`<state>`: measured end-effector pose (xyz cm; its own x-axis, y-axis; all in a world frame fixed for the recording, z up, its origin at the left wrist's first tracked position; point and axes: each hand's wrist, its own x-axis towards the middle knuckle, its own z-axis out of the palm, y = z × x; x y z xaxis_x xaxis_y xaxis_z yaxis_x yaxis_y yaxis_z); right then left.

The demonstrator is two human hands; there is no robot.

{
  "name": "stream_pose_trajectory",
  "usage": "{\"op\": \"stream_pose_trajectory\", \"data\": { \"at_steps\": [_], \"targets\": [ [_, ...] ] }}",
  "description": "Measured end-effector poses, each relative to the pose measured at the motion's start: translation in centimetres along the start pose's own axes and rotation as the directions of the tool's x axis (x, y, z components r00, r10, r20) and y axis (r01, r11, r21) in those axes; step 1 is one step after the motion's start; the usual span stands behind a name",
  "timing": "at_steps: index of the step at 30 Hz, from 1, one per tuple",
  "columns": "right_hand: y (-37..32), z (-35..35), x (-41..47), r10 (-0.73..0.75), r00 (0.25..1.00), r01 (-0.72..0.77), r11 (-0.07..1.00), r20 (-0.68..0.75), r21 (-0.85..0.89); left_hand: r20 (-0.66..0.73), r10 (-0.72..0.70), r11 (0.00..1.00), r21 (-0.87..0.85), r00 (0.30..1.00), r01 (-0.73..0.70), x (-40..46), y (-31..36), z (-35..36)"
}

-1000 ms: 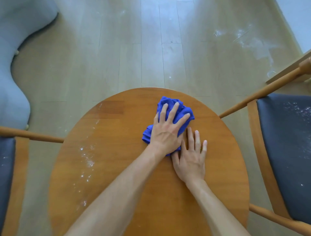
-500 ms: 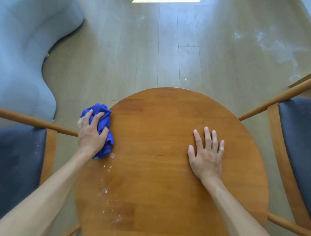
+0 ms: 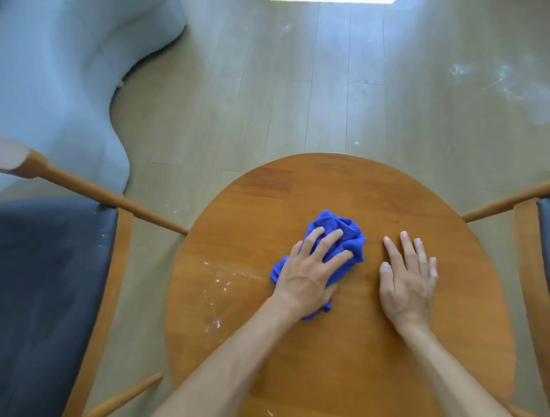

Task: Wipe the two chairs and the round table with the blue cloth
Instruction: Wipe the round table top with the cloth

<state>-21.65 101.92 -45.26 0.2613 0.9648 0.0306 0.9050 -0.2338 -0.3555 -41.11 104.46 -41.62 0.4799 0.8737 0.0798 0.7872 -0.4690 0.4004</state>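
We press the crumpled blue cloth (image 3: 345, 238) onto the middle of the round wooden surface (image 3: 327, 357) with our left hand (image 3: 309, 273), fingers spread and bent over its folds. Just right of the cloth, our right hand (image 3: 407, 279) lies flat and relaxed on the wood, grasping nothing. White specks (image 3: 218, 285) lie left of the cloth. Dark-cushioned chairs stand left (image 3: 53, 282) and right (image 3: 532, 253) of the surface.

soft daylight, a bright patch on the floor (image 3: 330, 1) at top; wide-angle bending and slight blur at edges.
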Motion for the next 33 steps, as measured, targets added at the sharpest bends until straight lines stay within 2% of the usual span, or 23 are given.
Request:
{"op": "stream_pose_trajectory", "data": {
  "at_steps": [2, 4, 7, 10, 13, 15, 18, 20, 24, 26, 28, 31, 33],
  "targets": [
    [-0.1, 0.0, -0.1, 0.001, 1.000, -0.001, 1.000, 0.021, -0.010, -0.036, -0.076, 0.996, 0.050, 0.996, 0.078, -2.2, -4.2, -2.1],
    [-0.3, 0.0, -0.1, -0.005, 1.000, 0.006, 1.000, 0.030, -0.027, -0.110, -0.239, 0.964, 0.096, 0.965, 0.250, -5.5, -9.5, -4.3],
    [-0.4, -0.1, -0.1, 0.001, 0.999, 0.001, 0.999, 0.043, -0.048, -0.185, -0.517, 0.851, -0.002, 0.836, 0.525, -10.1, -14.3, -6.7],
    [-0.6, -0.3, -0.2, 0.006, 0.998, -0.003, 0.999, 0.063, -0.045, -0.256, -0.635, 0.764, -0.063, 0.729, 0.643, -11.2, -13.1, -6.1],
    [-0.6, -0.3, 0.0, 0.010, 0.998, -0.008, 1.000, 0.065, -0.028, -0.298, -0.619, 0.762, -0.005, 0.727, 0.647, -10.1, -8.6, -4.1],
    [-0.4, -0.3, -0.1, 0.021, 0.997, -0.022, 1.000, 0.075, 0.019, -0.255, -0.559, 0.815, 0.004, 0.789, 0.580, -8.8, -3.7, -1.9],
    [-0.1, -0.7, 0.1, 0.052, 0.996, -0.061, 0.987, 0.070, 0.148, -0.084, -0.327, 0.945, -0.029, 0.941, 0.326, -6.8, 5.4, 1.7],
    [0.0, -1.0, 0.3, 0.072, 0.995, -0.086, 0.972, 0.071, 0.219, 0.013, -0.188, 0.982, -0.025, 0.982, 0.188, -5.7, 9.1, 3.2],
    [0.2, -1.4, 0.5, 0.084, 0.990, -0.112, 0.953, 0.112, 0.281, -0.008, -0.043, 0.999, -0.004, 0.999, 0.043, -5.8, 6.8, 1.9],
    [0.2, -1.7, 0.4, 0.093, 0.987, -0.130, 0.945, 0.135, 0.299, -0.036, -0.085, 0.996, 0.006, 0.996, 0.086, -7.6, 2.7, -0.1],
    [0.1, -1.9, 0.4, 0.093, 0.983, -0.140, 0.939, 0.158, 0.316, -0.122, -0.257, 0.961, 0.073, 0.959, 0.267, -10.4, -2.6, -2.0],
    [-0.2, -2.0, 0.4, 0.088, 0.981, -0.137, 0.944, 0.171, 0.301, -0.196, -0.527, 0.837, 0.051, 0.827, 0.545, -14.9, -8.5, -4.9],
    [-0.3, -2.2, 0.5, 0.093, 0.979, -0.146, 0.939, 0.181, 0.310, -0.227, -0.592, 0.793, 0.008, 0.773, 0.610, -16.5, -8.7, -5.2]
  ]
}}
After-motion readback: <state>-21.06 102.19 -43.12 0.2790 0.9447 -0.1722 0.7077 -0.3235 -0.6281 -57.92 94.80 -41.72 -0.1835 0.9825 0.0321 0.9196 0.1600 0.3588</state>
